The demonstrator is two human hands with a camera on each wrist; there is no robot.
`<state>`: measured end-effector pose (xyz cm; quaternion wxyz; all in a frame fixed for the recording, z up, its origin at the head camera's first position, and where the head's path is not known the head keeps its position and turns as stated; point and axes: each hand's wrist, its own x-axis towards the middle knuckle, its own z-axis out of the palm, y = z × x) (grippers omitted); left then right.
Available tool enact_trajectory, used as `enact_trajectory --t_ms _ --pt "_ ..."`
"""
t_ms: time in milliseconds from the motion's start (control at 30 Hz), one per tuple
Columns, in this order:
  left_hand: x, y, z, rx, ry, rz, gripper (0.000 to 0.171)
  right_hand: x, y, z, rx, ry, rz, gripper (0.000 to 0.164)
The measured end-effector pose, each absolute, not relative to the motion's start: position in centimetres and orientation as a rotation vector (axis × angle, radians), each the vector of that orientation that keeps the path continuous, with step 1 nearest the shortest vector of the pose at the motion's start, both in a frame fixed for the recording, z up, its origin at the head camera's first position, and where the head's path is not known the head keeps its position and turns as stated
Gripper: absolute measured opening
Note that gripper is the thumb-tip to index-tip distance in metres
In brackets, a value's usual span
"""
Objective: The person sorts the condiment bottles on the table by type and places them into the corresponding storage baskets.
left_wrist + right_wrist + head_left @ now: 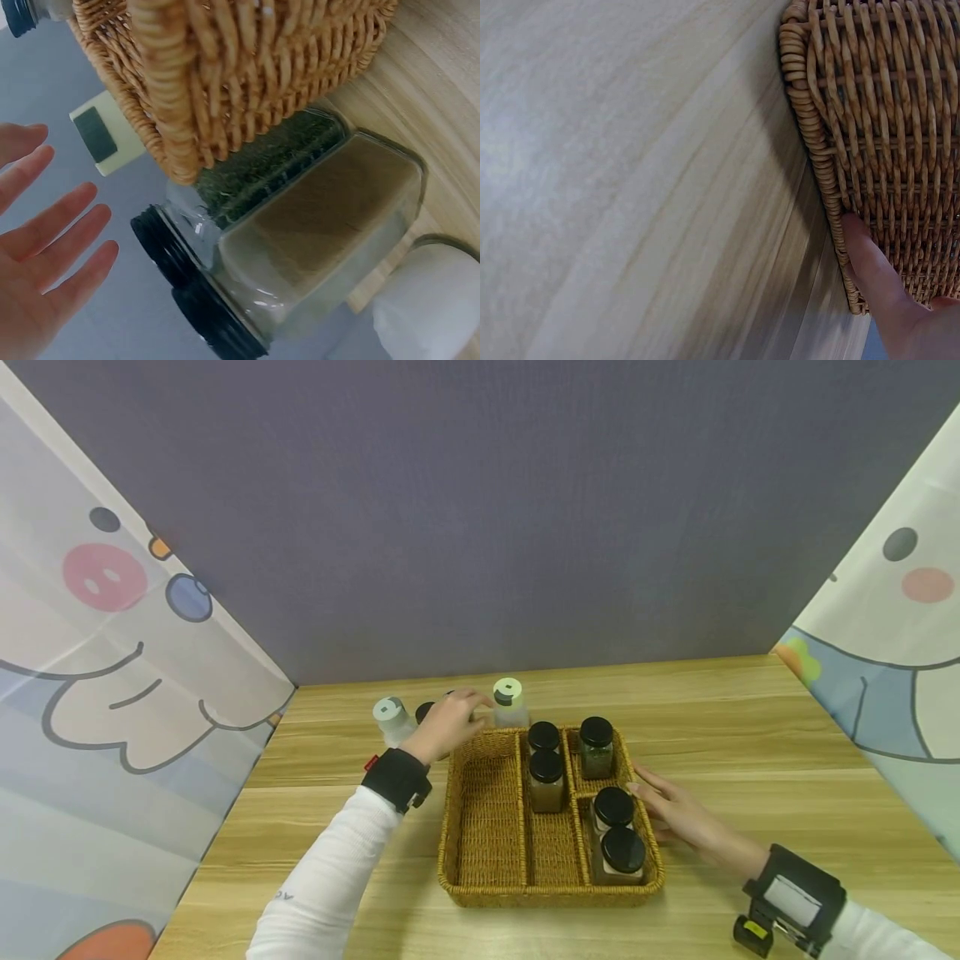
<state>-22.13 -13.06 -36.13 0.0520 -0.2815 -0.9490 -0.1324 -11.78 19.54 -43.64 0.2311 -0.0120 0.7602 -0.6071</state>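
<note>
Over the back left corner of a wicker basket [491, 899], my left hand [447, 725] reaches with its fingers apart, holding nothing. Its fingertips are near a white-lidded container [512, 715] behind the basket. Below that hand, the left wrist view shows a jar of green herbs [259, 169] and a jar of brown powder [330, 206], both black-lidded, standing outside the basket. My right hand [678, 814] rests against the basket's right side with extended fingers. In the right wrist view one finger [874, 266] lies on the woven edge.
Black-lidded jars stand in the basket: two in the middle section [547, 785], one with green contents [597, 750] at back right, two [618, 853] at front right. Another white-lidded container [393, 720] stands left of my left hand. A grey panel [525, 527] rises behind the table.
</note>
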Motion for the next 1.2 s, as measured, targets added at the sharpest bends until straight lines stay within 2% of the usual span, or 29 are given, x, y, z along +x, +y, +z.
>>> enact_trajectory --t_ms 1200 --pt "-25.1 -14.3 -36.6 -0.722 -3.031 -0.513 0.031 -11.8 19.4 -43.8 -0.023 2.076 -1.722 0.065"
